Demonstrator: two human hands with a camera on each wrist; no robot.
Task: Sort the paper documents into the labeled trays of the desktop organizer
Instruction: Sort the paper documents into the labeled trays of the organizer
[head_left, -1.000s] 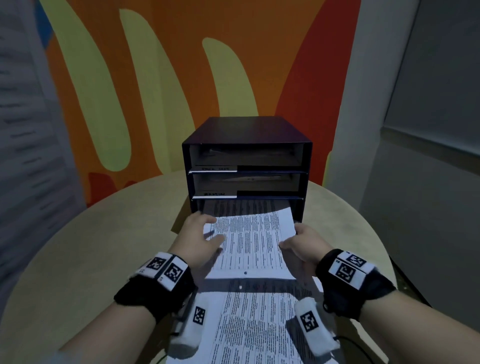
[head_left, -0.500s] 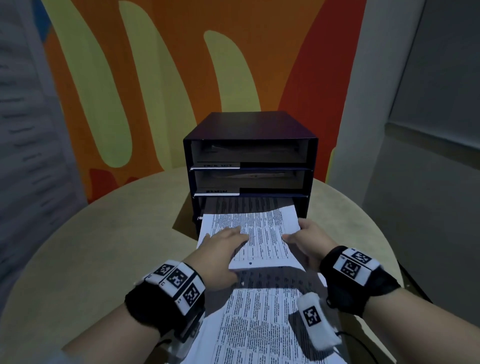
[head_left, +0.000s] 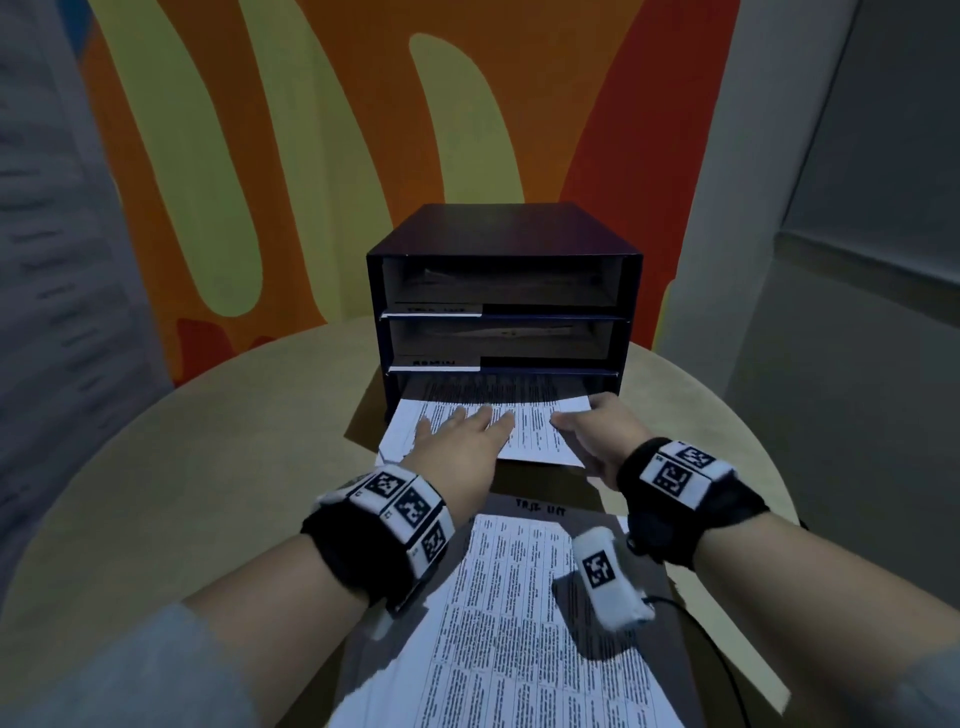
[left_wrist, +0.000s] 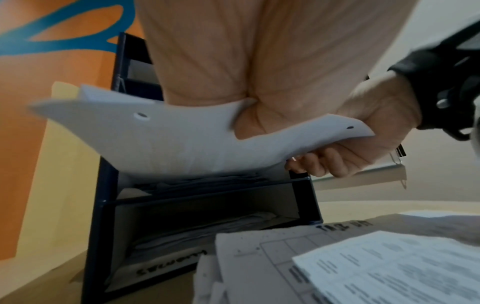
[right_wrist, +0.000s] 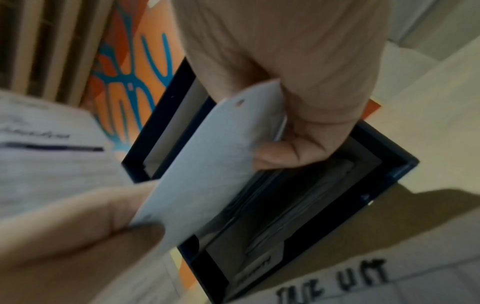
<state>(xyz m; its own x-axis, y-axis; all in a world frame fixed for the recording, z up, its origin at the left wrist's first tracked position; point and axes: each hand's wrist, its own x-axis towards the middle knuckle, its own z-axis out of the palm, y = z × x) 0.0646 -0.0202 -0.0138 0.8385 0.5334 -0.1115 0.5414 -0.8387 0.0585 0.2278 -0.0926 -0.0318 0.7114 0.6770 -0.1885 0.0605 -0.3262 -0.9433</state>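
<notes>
White printed paper sheet (head_left: 524, 431) with punched holes, half inside the bottom tray of the dark blue three-tier desktop organizer (head_left: 504, 291), pressed flat from above by the straight-fingered left hand (head_left: 457, 447) and pinched at its near right corner by the right hand (head_left: 597, 436). Likely to buckle or jam if pushed unevenly, since already sagging between the hands and sliding over papers stacked inside. Low slot ceiling above; open round beige table (head_left: 182, 467) either side, more printed pages (head_left: 519, 623) just behind.

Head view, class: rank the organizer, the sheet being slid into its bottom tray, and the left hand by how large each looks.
1. Organizer.
2. Sheet, though part of it is hidden inside the tray and under the hands.
3. Left hand.
</notes>
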